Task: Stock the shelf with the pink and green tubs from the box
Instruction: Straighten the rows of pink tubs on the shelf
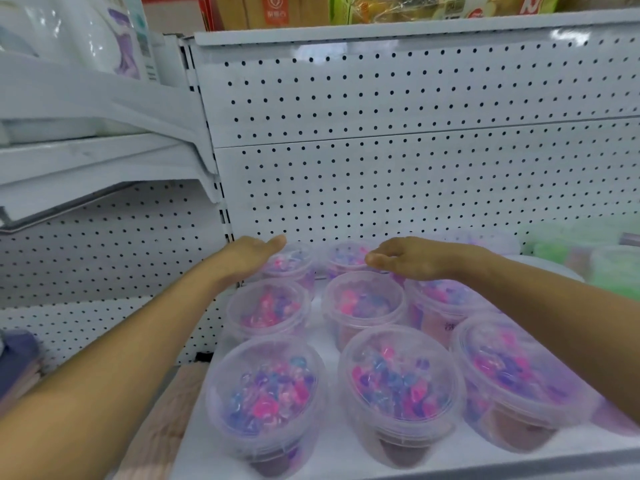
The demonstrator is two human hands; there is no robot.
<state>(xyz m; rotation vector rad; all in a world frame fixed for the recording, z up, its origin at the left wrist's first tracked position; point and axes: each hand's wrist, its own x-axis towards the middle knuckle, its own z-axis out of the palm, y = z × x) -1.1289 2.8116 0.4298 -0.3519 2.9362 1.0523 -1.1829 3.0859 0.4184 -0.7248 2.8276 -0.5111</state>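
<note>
Mid-frame, both hands, left (247,259) and right (412,259), hover loose-fingered, gripping nothing, over the back pink tubs (363,303); a careless nudge could topple neighbours off the shelf (450,460).

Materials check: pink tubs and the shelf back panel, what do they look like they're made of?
Pink tubs: clear, slightly glossy plastic by the look; the pink, blue and purple contents show through lids and walls. Back panel: white perforated board, probably painted metal; regular holes, matte finish.

pink tubs (266,388): 8 visible | green tubs (613,268): blurred, count unclear | hands (249,258): 2
</note>
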